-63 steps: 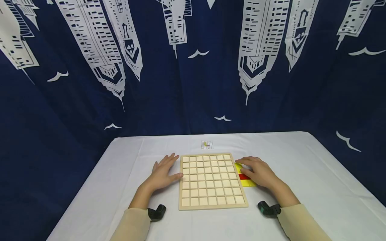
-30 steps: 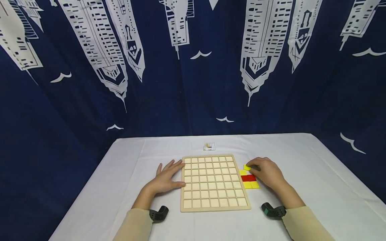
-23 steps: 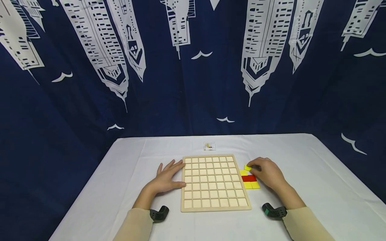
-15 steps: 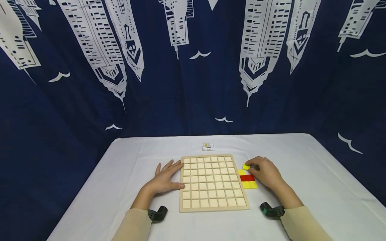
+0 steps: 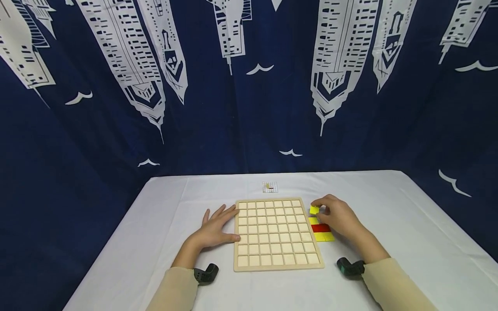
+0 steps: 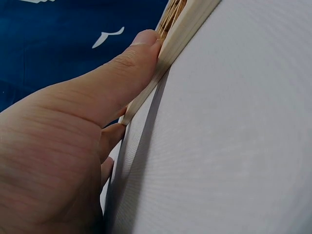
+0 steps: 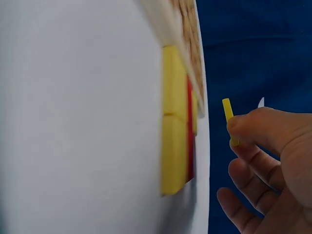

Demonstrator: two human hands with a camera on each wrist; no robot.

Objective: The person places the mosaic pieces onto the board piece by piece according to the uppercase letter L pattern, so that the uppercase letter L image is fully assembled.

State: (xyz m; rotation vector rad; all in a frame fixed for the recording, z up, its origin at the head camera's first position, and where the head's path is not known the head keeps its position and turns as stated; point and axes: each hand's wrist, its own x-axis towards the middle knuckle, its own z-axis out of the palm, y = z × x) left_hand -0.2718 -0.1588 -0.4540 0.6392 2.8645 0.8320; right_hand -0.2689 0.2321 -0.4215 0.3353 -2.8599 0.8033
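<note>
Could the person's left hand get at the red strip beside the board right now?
Probably not without shifting: the left hand touches the left edge of the board, whose width lies between it and the red strip, near the right hand.

No readable text, numbers or brands — print on small grid card [image 5: 270, 187] too tiny to tell.

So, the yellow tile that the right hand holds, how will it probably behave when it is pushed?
The tile is probably stiff: pinched by the right hand, it looks straight in the right wrist view. It seems thin, so likely light. With its flat faces and straight edges, it would probably slide rather than roll.
</note>
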